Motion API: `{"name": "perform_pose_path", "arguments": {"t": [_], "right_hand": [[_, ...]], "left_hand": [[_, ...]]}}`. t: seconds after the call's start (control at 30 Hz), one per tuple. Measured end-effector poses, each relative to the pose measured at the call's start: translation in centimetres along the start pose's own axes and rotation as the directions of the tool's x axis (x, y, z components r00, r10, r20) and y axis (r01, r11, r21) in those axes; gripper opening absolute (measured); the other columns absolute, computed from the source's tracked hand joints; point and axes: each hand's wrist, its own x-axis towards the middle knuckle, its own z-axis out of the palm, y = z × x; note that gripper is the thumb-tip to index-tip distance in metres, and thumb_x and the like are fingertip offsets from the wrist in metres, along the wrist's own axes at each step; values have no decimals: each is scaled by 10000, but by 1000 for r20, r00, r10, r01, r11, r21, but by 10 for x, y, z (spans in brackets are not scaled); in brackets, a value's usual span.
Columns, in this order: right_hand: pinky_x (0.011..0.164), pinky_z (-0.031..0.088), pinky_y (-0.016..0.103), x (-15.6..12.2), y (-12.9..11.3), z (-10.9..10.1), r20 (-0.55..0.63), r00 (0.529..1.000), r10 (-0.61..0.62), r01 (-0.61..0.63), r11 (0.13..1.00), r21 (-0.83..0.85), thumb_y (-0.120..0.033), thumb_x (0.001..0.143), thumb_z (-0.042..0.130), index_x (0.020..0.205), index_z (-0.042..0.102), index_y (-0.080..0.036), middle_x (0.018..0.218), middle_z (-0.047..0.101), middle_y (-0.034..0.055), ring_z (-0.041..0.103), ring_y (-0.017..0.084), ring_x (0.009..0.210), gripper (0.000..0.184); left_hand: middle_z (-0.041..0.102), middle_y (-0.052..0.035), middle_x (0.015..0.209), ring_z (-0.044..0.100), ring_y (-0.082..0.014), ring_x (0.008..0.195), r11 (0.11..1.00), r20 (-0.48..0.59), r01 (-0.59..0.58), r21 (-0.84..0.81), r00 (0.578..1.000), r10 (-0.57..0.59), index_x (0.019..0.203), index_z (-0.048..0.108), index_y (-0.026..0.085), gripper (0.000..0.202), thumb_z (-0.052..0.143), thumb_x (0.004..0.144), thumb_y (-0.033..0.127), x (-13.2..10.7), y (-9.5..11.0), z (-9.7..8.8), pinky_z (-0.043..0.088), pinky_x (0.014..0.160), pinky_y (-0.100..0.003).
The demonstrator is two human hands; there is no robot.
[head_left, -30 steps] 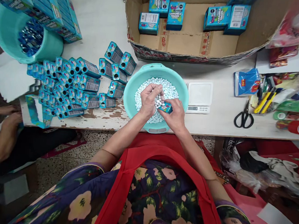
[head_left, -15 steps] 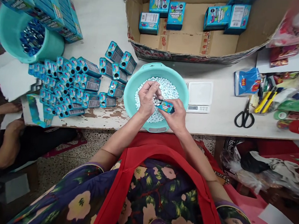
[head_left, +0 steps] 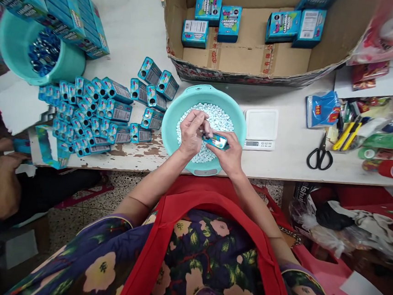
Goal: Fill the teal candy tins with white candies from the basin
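Over a turquoise basin of small pale candies, my right hand grips a small blue candy box lying on its side. Its end points left, toward my left hand. The fingers of that hand are curled together close to the end of the box; what lies inside them is hidden. Left of the basin, several blue boxes lie on the white table, many showing a round hole in the end.
A cardboard carton with several boxes stands behind the basin. To the right are a white scale, scissors and yellow cutters. At left, a turquoise bucket holds shiny blue pieces; another person's hand is below.
The box in my right hand has turned, now showing a narrower, shiny side. My left fingers have shifted slightly at its end. The view has moved a little.
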Motion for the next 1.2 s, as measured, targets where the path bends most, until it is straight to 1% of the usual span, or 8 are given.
{"name": "perform_pose_path", "arguments": {"t": [0.33,0.47,0.57,0.7,0.83,0.93,1.07,1.2], "right_hand": [[930,512,410,-3,10,-22,-110,994,18,-9,997,83,-398,725,798,1074,659,-253,1074,637,47,624,227,1035,403],[873,530,400,-4,11,-45,-197,979,53,-43,998,51,-393,708,805,1056,661,-237,1011,639,39,639,221,960,407],[868,534,400,-4,14,-47,-190,980,54,-52,999,15,-392,705,803,1044,665,-230,994,650,41,644,222,946,401],[872,537,401,-5,16,-40,-181,983,16,-15,1000,6,-388,727,787,1058,661,-224,1006,653,49,646,222,957,390],[868,540,405,-5,15,-32,-155,988,3,-10,999,-46,-403,733,783,1052,663,-234,1008,655,51,646,222,957,380],[882,530,409,-4,14,-22,-119,993,-17,7,997,-78,-391,739,780,1047,664,-238,1003,651,51,640,228,971,364],[889,509,407,-3,18,-4,-51,998,-31,24,990,-140,-323,752,763,1050,666,-238,1010,648,55,619,237,988,325],[880,492,415,-2,19,10,48,998,-44,52,983,-178,-272,737,751,1038,673,-239,984,654,49,607,247,971,313]], "left_hand": [[565,7,617,503,-126,541,911,-63,-142,388,982,179,827,609,227,350,545,860,570,41,-32,-39,448,568,-264],[647,-100,1214,520,-289,1190,423,306,-302,855,950,59,1045,660,228,319,557,865,469,55,-85,-35,342,1029,-497],[513,-150,1401,373,-368,1332,70,502,-497,865,855,-132,1218,612,214,400,513,887,417,39,-108,-23,243,1058,-584],[563,-188,1261,475,-369,1185,-67,588,-660,748,706,-395,1155,630,179,424,493,883,473,20,-96,-40,376,941,-510],[615,-148,1184,574,-297,1046,-11,457,-509,860,782,-425,1118,633,199,329,596,813,317,28,-77,-77,453,851,-406],[674,-73,934,622,-227,899,334,274,-208,919,947,-165,876,645,173,157,636,735,242,38,-68,-84,472,808,-335],[563,34,638,498,-103,491,896,-66,53,440,997,-27,747,544,193,222,684,710,361,31,-47,-62,408,516,-240],[576,42,659,548,-100,501,999,-75,39,6,996,-38,835,514,217,306,726,706,397,13,-19,-33,438,501,-231]]}}
